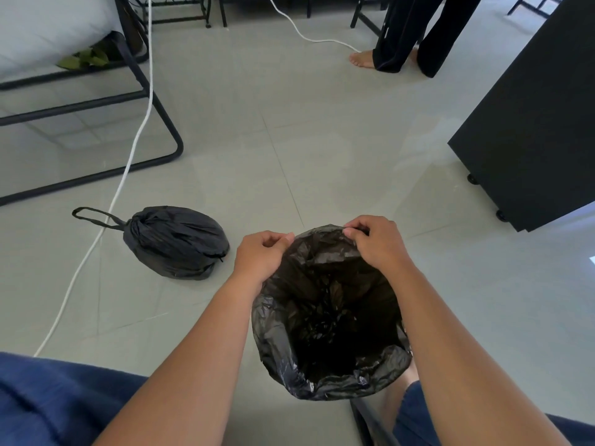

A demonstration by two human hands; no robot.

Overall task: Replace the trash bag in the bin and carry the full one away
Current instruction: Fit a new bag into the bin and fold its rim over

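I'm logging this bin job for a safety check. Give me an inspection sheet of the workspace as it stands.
Surface: glossy grey tiled floor.
Job's things: new black liner spread open over the bin, whose body is hidden; full tied bag lies on the floor to the left, loop handle free.
Clutter: green leaves under the black metal frame.
Hands: left hand and right hand each pinch the liner's far rim.
Cables: white cable crosses the floor beside the full bag; second white cable far off.
Surroundings: black cabinet on the right; another person standing barefoot beyond.
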